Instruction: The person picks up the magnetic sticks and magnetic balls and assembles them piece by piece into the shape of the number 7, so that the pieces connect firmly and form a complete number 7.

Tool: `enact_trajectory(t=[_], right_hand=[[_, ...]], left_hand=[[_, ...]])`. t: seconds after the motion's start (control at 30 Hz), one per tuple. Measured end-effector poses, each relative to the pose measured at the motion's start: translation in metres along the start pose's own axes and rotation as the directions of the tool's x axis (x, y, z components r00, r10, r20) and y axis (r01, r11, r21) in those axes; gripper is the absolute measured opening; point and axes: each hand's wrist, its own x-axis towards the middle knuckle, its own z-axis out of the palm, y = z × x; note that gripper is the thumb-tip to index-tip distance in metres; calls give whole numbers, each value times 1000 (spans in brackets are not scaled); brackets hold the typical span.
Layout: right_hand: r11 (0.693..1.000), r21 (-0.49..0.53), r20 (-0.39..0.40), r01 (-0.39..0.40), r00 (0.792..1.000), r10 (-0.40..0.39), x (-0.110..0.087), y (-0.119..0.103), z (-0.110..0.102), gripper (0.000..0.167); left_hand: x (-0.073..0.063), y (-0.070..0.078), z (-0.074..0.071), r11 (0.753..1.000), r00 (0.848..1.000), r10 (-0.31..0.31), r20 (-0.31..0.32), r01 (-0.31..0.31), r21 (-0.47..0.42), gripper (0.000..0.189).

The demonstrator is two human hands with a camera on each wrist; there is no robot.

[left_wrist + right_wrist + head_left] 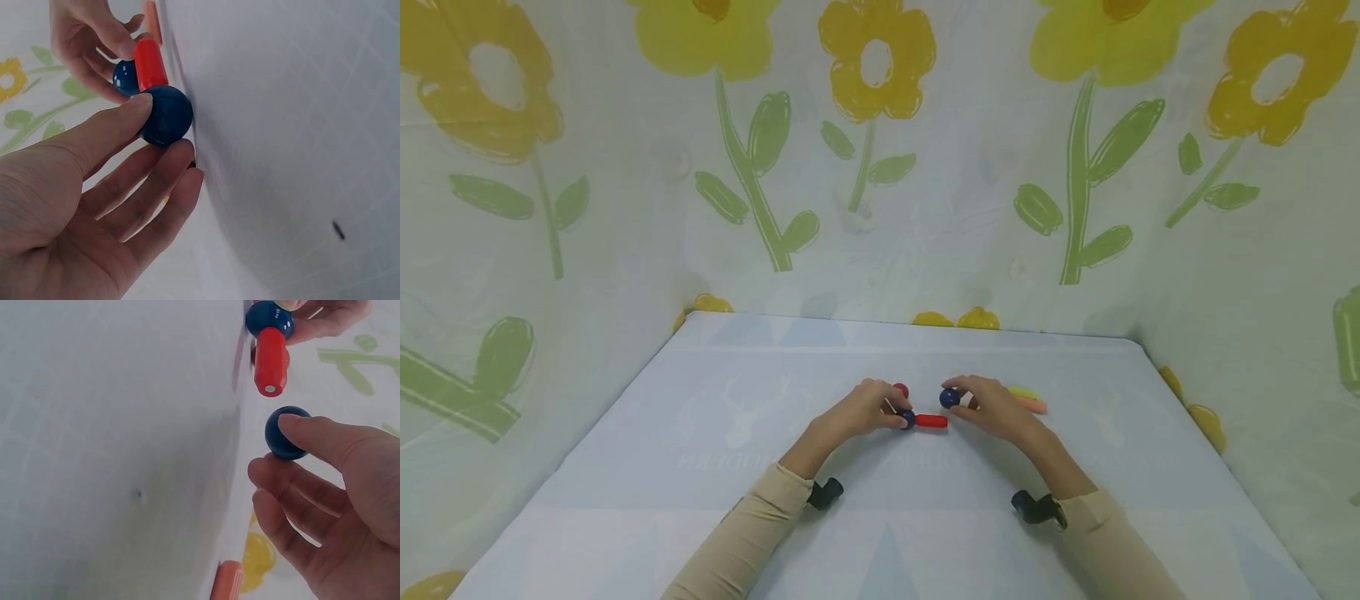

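While the left hand (867,408) is pinching a shiny dark-blue ball (906,419) at lower centre, seemingly to steady its short red rod (932,422), the right hand (996,408) is gripping another dark-blue ball (950,397), farther right. The rod is pointing rightward, probably for easy access.

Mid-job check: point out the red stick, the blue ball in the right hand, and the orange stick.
Red stick (270,359): right wrist view, middle of its side.
Blue ball (949,398) in the right hand (995,408): head view, exposed face.
Orange stick (227,582): right wrist view, its visible end.
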Motion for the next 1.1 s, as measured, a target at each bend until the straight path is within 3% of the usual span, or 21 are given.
enact_trajectory(t=[1.1], right_hand=[[998, -61, 13, 19, 1000, -18, -16, 11, 0, 40]], left_hand=[[0, 0, 0, 1000, 1000, 3, 1, -3, -11, 24]])
